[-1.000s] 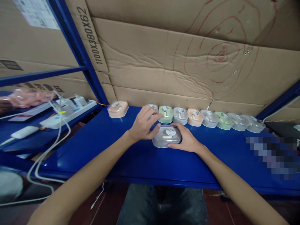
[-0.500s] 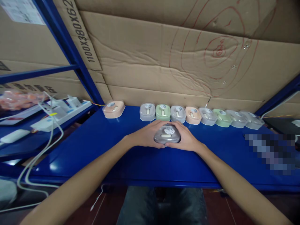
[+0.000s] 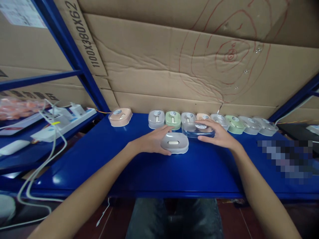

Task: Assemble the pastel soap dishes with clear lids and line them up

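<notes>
A small grey oval box (image 3: 181, 146) stands on the blue table with its top uncovered, a white oblong piece in its middle. My left hand (image 3: 154, 141) is closed around the box's left end, thumb in front and fingers behind. Just behind and to the right, a clear plastic lid (image 3: 190, 130) with a round white sticker is held by my right hand (image 3: 220, 134), gripped at its right end. The lid is apart from the grey box and partly covers the view of the row behind.
Along the cardboard wall stands a row of several lidded boxes, among them a green box (image 3: 173, 120). A peach box (image 3: 121, 117) sits apart at left. White cables and a power strip (image 3: 62, 124) lie on the left shelf. A pixelated patch covers the right side.
The clear lid has come off the grey box and moved right and back in my right hand. My left hand has stayed on the box.
</notes>
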A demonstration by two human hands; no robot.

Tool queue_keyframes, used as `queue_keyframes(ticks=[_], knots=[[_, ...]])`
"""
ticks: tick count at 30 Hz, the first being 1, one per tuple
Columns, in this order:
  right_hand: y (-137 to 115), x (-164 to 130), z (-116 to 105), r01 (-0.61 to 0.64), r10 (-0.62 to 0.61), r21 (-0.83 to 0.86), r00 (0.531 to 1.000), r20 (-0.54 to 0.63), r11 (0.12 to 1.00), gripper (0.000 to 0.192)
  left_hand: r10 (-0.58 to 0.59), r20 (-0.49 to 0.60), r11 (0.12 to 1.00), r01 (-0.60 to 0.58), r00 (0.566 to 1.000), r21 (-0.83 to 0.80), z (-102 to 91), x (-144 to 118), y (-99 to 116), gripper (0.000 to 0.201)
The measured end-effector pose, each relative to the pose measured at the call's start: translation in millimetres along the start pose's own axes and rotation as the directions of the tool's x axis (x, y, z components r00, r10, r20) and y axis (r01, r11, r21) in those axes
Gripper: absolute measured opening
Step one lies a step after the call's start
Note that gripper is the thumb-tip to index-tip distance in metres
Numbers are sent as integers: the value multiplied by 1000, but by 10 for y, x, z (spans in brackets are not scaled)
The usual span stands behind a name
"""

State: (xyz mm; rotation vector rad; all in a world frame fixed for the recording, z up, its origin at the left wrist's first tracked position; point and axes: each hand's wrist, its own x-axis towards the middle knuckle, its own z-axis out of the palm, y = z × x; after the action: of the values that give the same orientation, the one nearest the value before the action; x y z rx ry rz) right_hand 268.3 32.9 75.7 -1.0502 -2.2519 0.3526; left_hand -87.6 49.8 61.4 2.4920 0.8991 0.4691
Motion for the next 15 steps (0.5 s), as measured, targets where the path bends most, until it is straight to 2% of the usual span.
queue_keyframes(ticks=[3,6,10,15], knots=[[124,-77,-160,-76,83,-73,992,98,994,65,-2,22,999,0,1000,50,-106,-35,-15,91],[253,-136,-192,-90,114,-137,977,181,986,72,-25,44,996,21,999,81,-175,-58,-29,85],[362,-156,-146,-54,99,-225,976,194,973,78,-43,75,995,36,996,89,-189,-65,-18,80],[370,-138,-69,-100,160,-258,962,223,961,81,-71,97,995,63,993,83,-143,-53,-8,79]])
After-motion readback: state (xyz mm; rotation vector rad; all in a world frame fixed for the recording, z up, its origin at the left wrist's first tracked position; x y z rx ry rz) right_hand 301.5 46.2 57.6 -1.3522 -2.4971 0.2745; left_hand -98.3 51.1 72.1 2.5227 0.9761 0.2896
